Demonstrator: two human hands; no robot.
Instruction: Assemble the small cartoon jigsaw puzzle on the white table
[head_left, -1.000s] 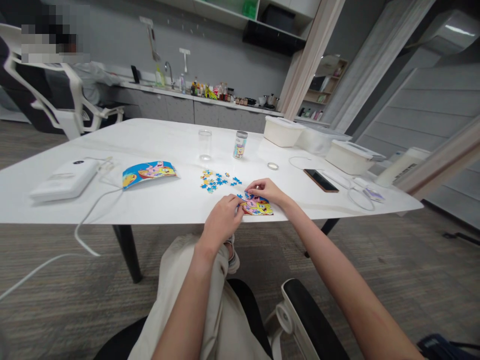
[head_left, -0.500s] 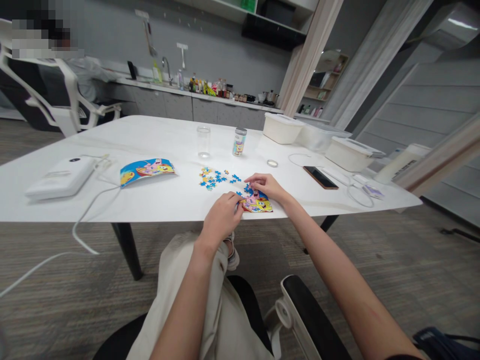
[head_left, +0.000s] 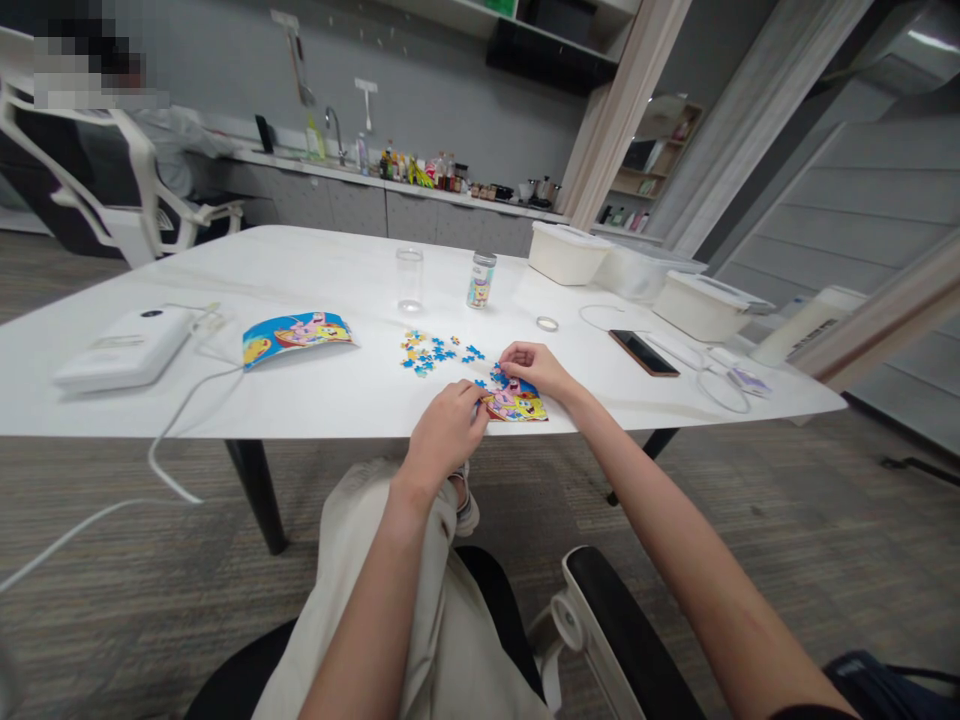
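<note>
A partly joined jigsaw puzzle (head_left: 525,405) with bright cartoon figures lies near the table's front edge. My left hand (head_left: 450,425) grips its left edge with curled fingers. Over its upper left part, my right hand (head_left: 536,368) is pinched on a small blue jigsaw piece, mostly hidden by the fingertips. Loose blue and yellow jigsaw pieces (head_left: 424,355) are scattered to the left and beyond. Farther left, a curved picture sheet (head_left: 300,337) shows similar cartoon figures.
A clear jar (head_left: 409,280) and a cartoon-labelled can (head_left: 481,280) stand behind the pieces, with a ring-shaped lid (head_left: 547,323) to their right. A phone (head_left: 643,353), cables and storage boxes (head_left: 568,255) are on the right. A white device (head_left: 127,350) lies left. A person sits at far left.
My right hand has shifted very slightly, its fingers curling in more over the puzzle. My left hand stays at the puzzle's edge. The view has tilted a little.
</note>
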